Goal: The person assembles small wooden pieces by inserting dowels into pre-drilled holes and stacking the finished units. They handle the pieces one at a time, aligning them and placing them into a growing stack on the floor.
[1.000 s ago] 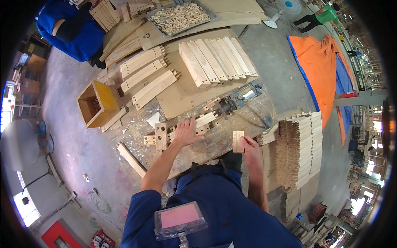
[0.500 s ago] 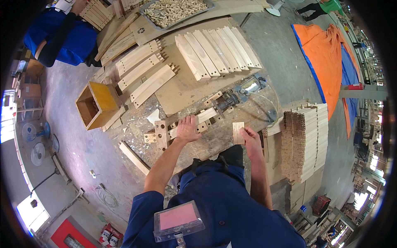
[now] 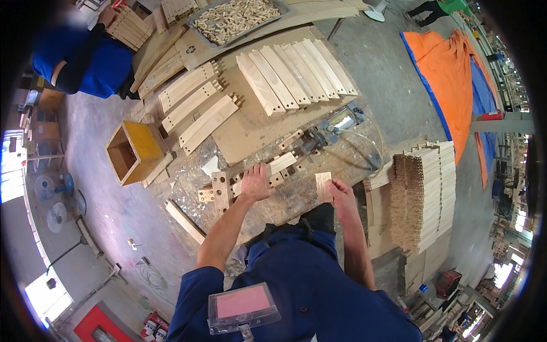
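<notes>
My left hand [image 3: 256,182] lies over a pale wooden slat [image 3: 281,164], fingers across its top and thumb on the near side. That slat sits in a wooden jig on the worktable, between drilled blocks [image 3: 276,180]. At the jig's left end stands a drilled crosspiece [image 3: 221,191]. Beyond its right end is a metal clamp or cylinder device [image 3: 313,139] with a hose. Near the table's front edge, my right hand [image 3: 342,196] pinches a small flat wooden piece [image 3: 323,187] by its right side.
Behind the jig lie doweled boards [image 3: 208,125] and a row of slats [image 3: 296,77]. A dowel tray [image 3: 236,20] stands at the back, a yellow-sided box [image 3: 142,149] at left. Stacked boards [image 3: 424,196] rise at right. Another person in blue [image 3: 85,62] is at far left.
The view has shifted slightly. Both hands keep nearly the same places, the left over the slat and the right with the small wooden piece.
</notes>
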Demonstrator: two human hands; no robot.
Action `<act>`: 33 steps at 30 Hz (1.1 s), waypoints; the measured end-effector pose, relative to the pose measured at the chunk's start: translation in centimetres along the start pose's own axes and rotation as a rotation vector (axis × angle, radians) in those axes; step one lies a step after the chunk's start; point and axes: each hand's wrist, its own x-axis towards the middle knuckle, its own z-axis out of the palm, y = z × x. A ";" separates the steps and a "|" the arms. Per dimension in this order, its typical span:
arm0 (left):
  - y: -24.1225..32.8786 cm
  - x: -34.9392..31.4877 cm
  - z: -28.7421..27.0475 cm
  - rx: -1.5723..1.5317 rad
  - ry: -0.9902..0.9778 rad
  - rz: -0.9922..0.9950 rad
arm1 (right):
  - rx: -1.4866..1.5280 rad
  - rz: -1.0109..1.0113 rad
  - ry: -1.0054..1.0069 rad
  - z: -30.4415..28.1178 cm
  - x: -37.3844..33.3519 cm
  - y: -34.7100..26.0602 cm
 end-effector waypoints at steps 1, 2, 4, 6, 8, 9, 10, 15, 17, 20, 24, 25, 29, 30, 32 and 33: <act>0.2 0.1 -0.1 0.012 -0.025 -0.007 | -0.004 0.008 0.011 0.1 0.0 -0.2; 0.3 0.1 -0.3 0.024 -0.050 -0.014 | -0.007 0.017 0.023 0.2 0.0 -0.5; 0.4 0.1 -0.3 0.010 -0.053 -0.013 | 0.004 0.001 0.018 0.0 0.2 -0.6; 0.4 0.0 -0.3 0.002 -0.040 -0.012 | 0.021 -0.015 0.016 -0.4 0.0 -0.5; 0.4 -0.2 -0.1 -0.002 -0.012 -0.011 | 0.044 -0.029 0.014 -0.9 -0.2 -0.3; 0.5 -0.2 -0.2 0.001 -0.010 -0.004 | 0.044 -0.036 0.025 -1.1 -0.4 -0.3; 0.5 -0.3 -0.2 0.003 -0.008 0.003 | 0.043 -0.041 0.036 -1.2 -0.7 -0.1; -0.1 -0.5 -0.6 -0.024 0.013 0.083 | 0.026 -0.030 0.064 -0.7 -0.6 0.1; -0.2 -0.4 -1.2 -0.088 0.039 0.149 | -0.046 -0.030 0.080 -0.7 0.2 -0.2; 0.2 0.0 -2.5 -0.225 0.024 0.046 | -0.006 -0.049 0.090 -1.1 2.4 0.1; 2.6 -1.1 -4.6 -0.223 0.237 0.404 | -0.055 -0.053 0.147 -2.8 4.0 0.6; 2.9 -1.4 -5.3 -0.216 0.316 0.508 | -0.050 -0.042 0.126 -2.2 3.7 0.0; 4.4 -1.9 -7.2 -0.169 0.255 0.564 | -0.080 -0.052 0.001 -1.8 3.1 -1.8; 4.8 -1.6 -7.5 -0.174 0.257 0.573 | -0.067 -0.070 -0.021 -2.3 3.4 -1.7; 5.6 -1.0 -7.8 -0.182 0.269 0.576 | -0.040 -0.106 -0.062 -3.3 4.2 -1.7; 5.9 -1.1 -7.7 -0.184 0.273 0.560 | -0.037 -0.095 -0.077 -3.4 4.4 -1.9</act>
